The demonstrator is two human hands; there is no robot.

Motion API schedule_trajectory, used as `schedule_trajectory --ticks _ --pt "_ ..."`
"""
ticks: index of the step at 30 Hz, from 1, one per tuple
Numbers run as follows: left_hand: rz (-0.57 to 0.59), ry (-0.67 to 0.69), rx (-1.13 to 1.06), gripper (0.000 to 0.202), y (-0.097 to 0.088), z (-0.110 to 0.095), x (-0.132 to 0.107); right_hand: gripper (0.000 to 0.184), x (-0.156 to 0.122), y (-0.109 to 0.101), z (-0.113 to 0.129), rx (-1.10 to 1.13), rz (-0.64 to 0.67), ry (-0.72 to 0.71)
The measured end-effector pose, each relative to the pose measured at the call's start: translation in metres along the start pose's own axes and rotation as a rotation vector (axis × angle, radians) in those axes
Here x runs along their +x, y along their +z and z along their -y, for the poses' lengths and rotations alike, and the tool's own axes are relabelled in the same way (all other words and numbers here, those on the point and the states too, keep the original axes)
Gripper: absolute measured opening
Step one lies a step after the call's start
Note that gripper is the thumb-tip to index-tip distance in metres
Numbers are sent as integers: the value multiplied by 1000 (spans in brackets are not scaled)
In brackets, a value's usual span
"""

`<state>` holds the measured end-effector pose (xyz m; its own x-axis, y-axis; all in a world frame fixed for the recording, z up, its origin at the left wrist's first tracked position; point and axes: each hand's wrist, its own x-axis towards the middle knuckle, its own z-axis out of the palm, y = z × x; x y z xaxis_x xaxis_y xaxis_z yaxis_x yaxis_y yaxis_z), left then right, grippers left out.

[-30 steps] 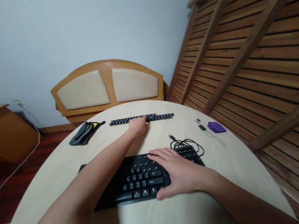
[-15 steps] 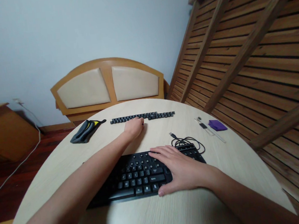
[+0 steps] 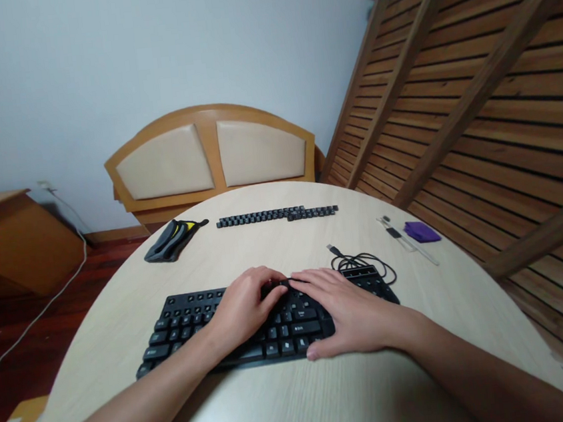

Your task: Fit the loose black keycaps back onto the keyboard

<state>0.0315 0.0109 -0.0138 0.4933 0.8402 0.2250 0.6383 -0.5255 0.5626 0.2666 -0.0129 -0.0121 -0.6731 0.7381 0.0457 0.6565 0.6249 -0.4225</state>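
Note:
A black keyboard (image 3: 193, 328) lies on the round table in front of me; its upper rows show bare key sockets, while keycaps sit on the lower rows. Over its upper middle, my left hand (image 3: 244, 305) is closed in a pinch, with a small black keycap at the fingertips, mostly hidden by them. My right hand (image 3: 345, 308) rests spread across the keyboard's right part, its fingertips close to the left ones and its thumb at the front edge. Beyond the hands, loose black keycaps (image 3: 262, 218) stand in rows near the table's far side.
A coiled USB cable (image 3: 367, 260) lies behind the keyboard's right end. At the table's (image 3: 282, 405) left is a dark grey and yellow pouch (image 3: 174, 241). On the right lie a purple cloth (image 3: 421, 231) and a thin white tool (image 3: 422, 251). Slatted wood (image 3: 503, 114) leans at right.
My left hand has come back from the loose keycap rows to the keyboard's upper middle. My right hand stays on the keyboard. The view has shifted slightly.

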Motion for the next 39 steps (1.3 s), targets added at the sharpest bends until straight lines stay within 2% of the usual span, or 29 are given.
schedule_trajectory --ticks 5,15,39 --pt "65 -37 -70 15 -3 4 -15 107 2 3 1 -15 5 -15" --pt "111 3 -24 16 -12 3 -17 106 2 2 3 -36 24 -4" --pt "82 91 214 17 -7 -3 -22 106 2 3 3 -56 19 -17"
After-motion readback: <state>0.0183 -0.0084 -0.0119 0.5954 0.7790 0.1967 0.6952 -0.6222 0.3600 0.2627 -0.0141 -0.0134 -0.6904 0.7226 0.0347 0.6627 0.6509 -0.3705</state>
